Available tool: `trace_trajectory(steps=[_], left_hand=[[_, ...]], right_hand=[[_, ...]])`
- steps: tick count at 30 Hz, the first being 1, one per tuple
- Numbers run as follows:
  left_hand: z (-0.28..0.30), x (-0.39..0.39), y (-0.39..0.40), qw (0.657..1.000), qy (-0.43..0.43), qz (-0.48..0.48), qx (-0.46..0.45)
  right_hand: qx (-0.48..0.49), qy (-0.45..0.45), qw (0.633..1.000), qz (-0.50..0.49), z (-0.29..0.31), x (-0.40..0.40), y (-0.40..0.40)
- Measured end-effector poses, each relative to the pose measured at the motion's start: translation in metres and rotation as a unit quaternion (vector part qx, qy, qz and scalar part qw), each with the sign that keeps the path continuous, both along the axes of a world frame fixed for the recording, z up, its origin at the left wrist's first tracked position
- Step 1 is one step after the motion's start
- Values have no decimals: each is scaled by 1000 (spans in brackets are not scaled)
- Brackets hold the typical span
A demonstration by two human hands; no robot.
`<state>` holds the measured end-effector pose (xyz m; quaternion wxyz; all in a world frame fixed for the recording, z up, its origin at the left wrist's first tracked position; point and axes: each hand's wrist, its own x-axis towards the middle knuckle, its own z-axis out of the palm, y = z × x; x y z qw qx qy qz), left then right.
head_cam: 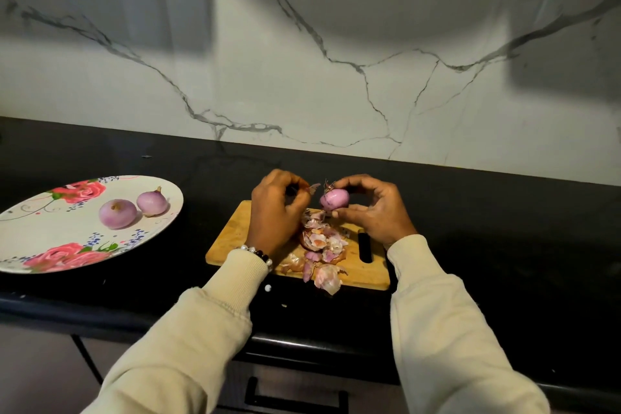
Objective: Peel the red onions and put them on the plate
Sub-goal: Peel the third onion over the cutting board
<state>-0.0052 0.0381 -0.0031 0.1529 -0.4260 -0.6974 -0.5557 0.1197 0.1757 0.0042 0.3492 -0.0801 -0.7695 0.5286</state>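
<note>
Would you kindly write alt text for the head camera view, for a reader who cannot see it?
A person's right hand holds a peeled red onion above a wooden cutting board strewn with onion skins, while the left hand pinches a skin scrap. Two peeled onions lie on a floral plate to the left.

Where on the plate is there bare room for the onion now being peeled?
Floral plate: bare middle and left, between the two rose prints; two peeled onions fill its right part. Cutting board is crowded with skins; its left corner is bare.
</note>
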Motion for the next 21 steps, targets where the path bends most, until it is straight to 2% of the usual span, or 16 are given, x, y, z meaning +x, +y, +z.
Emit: trace_trajectory(steps=[5, 7, 10, 15, 18, 21], left_hand=[[-3, -1, 0, 995, 58, 30, -72], [-2, 0, 0, 995, 70, 40, -61], [-1, 0, -1, 997, 69, 1, -32], [-4, -1, 0, 993, 81, -65, -47], [-1, 1, -2, 994, 54, -95, -20], [3, 4, -4, 994, -21, -108, 12]], right_hand=[[-29, 46, 998, 13, 0, 1, 4], [-39, 57, 997, 23, 0, 1, 4], [-46, 69, 996, 35, -1, 1, 5], [-66, 72, 994, 57, -2, -2, 5], [-63, 65, 994, 62, -1, 0, 6], [-64, 53, 993, 89, -1, 2, 8]])
